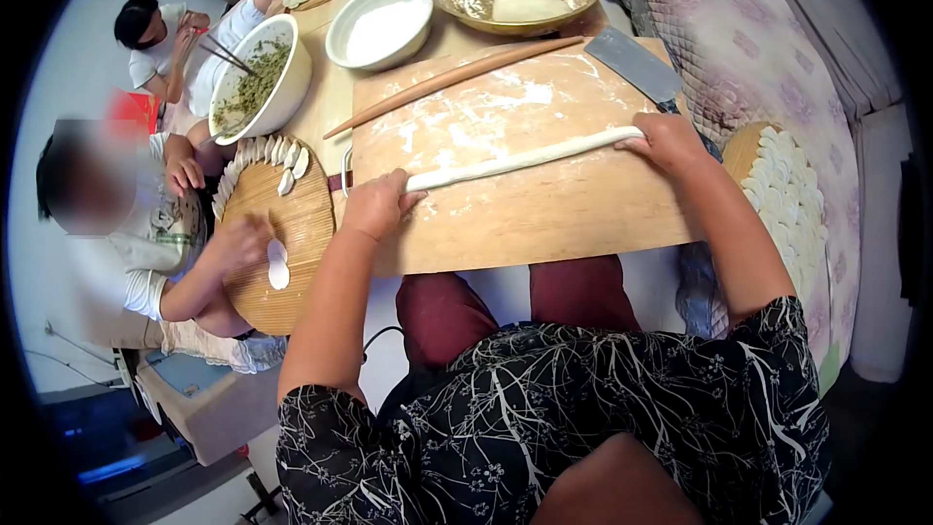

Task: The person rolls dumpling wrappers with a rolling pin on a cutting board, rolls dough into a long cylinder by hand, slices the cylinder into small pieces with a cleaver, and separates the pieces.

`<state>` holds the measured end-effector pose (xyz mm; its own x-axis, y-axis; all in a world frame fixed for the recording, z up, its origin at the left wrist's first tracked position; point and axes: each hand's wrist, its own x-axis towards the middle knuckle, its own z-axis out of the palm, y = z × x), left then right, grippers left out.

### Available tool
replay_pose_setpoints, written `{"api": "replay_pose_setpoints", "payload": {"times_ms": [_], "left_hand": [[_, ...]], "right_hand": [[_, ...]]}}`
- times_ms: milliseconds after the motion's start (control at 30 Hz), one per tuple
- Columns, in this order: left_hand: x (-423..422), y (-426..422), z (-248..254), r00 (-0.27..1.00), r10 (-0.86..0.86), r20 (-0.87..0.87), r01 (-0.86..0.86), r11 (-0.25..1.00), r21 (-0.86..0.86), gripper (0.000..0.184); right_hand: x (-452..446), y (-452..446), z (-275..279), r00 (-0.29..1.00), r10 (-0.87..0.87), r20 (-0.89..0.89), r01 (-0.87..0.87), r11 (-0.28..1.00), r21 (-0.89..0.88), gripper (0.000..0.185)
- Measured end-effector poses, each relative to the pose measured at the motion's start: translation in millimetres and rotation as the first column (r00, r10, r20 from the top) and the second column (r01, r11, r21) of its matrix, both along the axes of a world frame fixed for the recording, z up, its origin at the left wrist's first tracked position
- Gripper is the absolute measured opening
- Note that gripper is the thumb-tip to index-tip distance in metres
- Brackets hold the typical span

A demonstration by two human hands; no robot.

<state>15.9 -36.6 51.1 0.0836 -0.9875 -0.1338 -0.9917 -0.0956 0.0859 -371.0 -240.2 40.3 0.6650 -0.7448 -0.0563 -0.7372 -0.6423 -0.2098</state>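
A long white dough rope [525, 160] stretches across the floured wooden board [544, 224]. My left hand [379, 202] is closed around its left end, and my right hand [669, 143] grips the right end, slightly farther up the board. Beyond the rope, a wooden rolling pin [452, 85] lies at a slant. A cleaver [632, 63] rests at the board's far right corner, its handle close to my right hand.
A co-worker's hand [243, 241] is over a round woven tray [292, 301] holding dumplings and a wrapper [278, 264]. Behind stand a bowl of green filling [255, 87], a flour bowl [381, 24] and a brass basin [466, 15] with dough [530, 5]. More dumplings [785, 199] lie right.
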Motion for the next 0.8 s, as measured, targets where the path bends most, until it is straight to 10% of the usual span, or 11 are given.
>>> {"api": "replay_pose_setpoints", "payload": {"times_ms": [300, 533, 633, 800], "left_hand": [[-3.9, -23.2, 11.9, 0.992, 0.075, 0.101, -0.053, 0.977, -0.206, 0.028], [-68.0, -44.9, -35.3, 0.945, -0.279, -0.17, 0.149, 0.831, -0.536, 0.026], [-78.1, -52.8, -19.6, 0.926, -0.153, -0.346, 0.057, 0.96, -0.273, 0.023], [-76.8, -46.7, -12.7, 0.906, -0.188, -0.379, 0.066, 0.948, -0.311, 0.024]], "right_hand": [[7.7, 25.6, 11.9, 0.999, -0.051, -0.019, 0.052, 0.998, 0.044, 0.043], [72.9, 62.9, -7.7, 0.888, 0.141, 0.438, -0.134, 0.99, -0.047, 0.041], [116.8, 81.9, -8.5, 0.863, 0.221, 0.454, -0.22, 0.974, -0.055, 0.048], [145.0, 80.6, -1.2, 0.964, 0.119, 0.237, -0.171, 0.962, 0.214, 0.033]]}}
